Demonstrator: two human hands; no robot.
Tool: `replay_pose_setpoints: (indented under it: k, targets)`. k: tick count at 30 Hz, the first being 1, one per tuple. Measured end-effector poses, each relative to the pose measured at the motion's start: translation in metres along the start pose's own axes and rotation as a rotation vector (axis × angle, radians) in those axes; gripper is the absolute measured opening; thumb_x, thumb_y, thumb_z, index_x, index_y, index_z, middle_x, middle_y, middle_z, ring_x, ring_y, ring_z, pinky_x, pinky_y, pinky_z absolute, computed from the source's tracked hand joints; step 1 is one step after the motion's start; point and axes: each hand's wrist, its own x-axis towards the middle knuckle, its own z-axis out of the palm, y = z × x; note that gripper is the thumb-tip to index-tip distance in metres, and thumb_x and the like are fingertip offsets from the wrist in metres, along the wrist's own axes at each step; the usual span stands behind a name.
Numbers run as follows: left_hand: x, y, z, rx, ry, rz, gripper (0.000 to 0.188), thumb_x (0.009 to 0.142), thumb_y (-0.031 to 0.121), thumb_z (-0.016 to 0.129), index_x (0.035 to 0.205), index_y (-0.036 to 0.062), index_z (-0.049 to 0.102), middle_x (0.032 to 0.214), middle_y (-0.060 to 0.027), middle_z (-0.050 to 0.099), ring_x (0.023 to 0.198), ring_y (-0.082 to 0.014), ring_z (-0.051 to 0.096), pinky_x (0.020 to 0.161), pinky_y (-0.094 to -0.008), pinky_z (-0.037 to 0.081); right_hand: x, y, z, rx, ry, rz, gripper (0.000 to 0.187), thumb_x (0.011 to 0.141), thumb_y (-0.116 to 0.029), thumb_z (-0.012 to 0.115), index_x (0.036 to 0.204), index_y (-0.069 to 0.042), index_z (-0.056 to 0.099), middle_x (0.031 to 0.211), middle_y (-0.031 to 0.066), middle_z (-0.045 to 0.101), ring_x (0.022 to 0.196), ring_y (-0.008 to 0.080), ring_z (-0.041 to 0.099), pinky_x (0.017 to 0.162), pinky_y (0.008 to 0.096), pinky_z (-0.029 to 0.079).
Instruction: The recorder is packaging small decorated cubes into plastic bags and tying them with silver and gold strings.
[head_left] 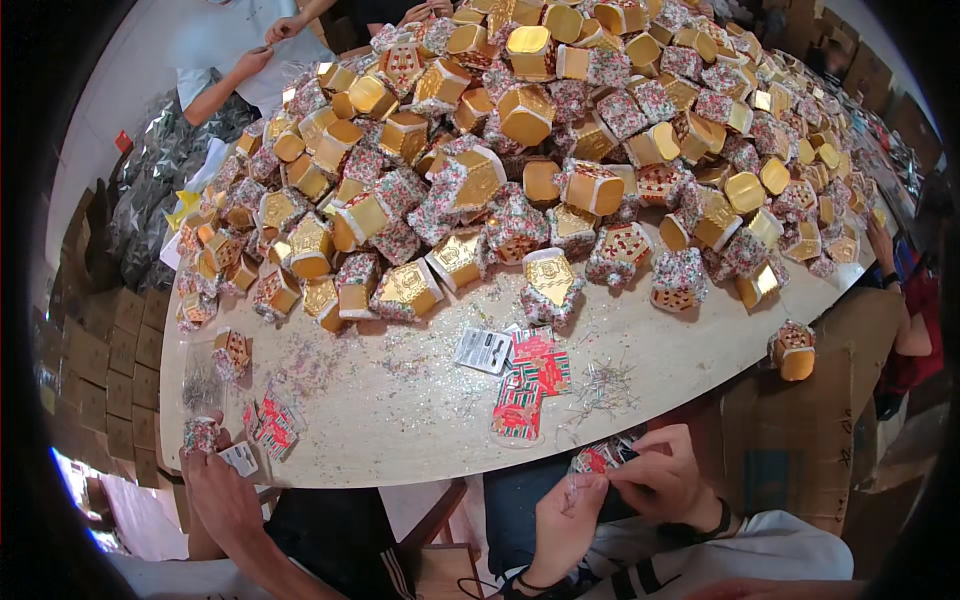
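My left hand [570, 510] and my right hand [665, 475] are close together in front of the table's near edge. Both are closed, pinching a small red-and-white printed card [592, 458] between the fingertips. Part of the card is hidden by my fingers, and a dark bit shows by the right fingertips. Just beyond lie overlapping red, green and white striped cards [520, 395], with a white card [483, 350] at their upper left. Beside them is a loose heap of thin clear strands [607, 385].
House-shaped gold ornaments with sprinkle-like coating [525, 115] are piled across the table [400, 440]; one stands at the right edge [795, 352]. At left, a co-worker's hand [215, 490] holds a similar piece. Other people's hands [255, 62] show at far left. A cardboard box [790, 440] stands right.
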Motion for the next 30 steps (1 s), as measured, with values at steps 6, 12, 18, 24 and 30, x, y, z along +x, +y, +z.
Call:
replay_pose_setpoints:
  k: [6,12,18,24,30]
  targets:
    - [0.002,-0.011,-0.011,0.038,-0.054,0.004,0.015,0.091,0.007,0.057,0.099,-0.0049,0.057,0.083,0.0003,0.060,0.071,-0.0004,0.051,0.062,-0.0135,0.040,0.002,-0.006,0.001,0.140,-0.061,0.202,0.024,0.063,-0.008,0.076,0.084,-0.011,0.065,0.079,0.0009,0.061,0.085,0.0216,0.058,0.072,0.0317,0.042]
    - [-0.001,-0.027,-0.013,0.058,-0.007,0.218,0.009,0.090,0.005,0.058,0.095,-0.0025,0.059,0.075,0.0050,0.054,0.065,0.0004,0.046,0.057,-0.0144,0.037,0.016,0.002,0.004,0.241,0.040,0.218,0.019,0.064,-0.003,0.073,0.080,-0.009,0.063,0.082,0.0061,0.063,0.088,0.0248,0.061,0.076,0.0337,0.045]
    - [-0.001,-0.029,-0.017,-0.572,-0.661,-0.077,0.039,0.085,0.023,0.065,0.112,0.0013,0.048,0.093,-0.0146,0.057,0.071,-0.0207,0.058,0.043,-0.0212,0.040,0.047,0.029,-0.012,0.291,0.446,0.324,0.014,0.069,0.005,0.064,0.080,-0.002,0.059,0.084,0.0128,0.062,0.101,0.0342,0.059,0.080,0.0381,0.047]
    - [0.003,0.019,0.031,-0.824,-0.829,-0.244,0.045,0.094,0.015,0.049,0.135,0.0106,0.033,0.097,-0.0076,0.052,0.061,-0.0109,0.046,0.051,-0.0165,0.034,0.078,0.063,-0.026,-0.027,0.534,0.190,0.016,0.070,0.007,0.061,0.082,-0.003,0.059,0.083,0.0112,0.063,0.112,0.0366,0.053,0.092,0.0445,0.041]
    - [0.036,0.034,0.053,-0.602,-1.044,-0.286,0.061,0.094,0.016,0.047,0.144,0.0163,0.012,0.102,-0.0125,0.048,0.063,-0.0173,0.050,0.045,-0.0202,0.036,0.100,0.087,-0.034,-0.137,0.474,0.212,0.013,0.071,0.004,0.063,0.081,-0.004,0.061,0.079,0.0079,0.063,0.112,0.0386,0.052,0.098,0.0479,0.036]
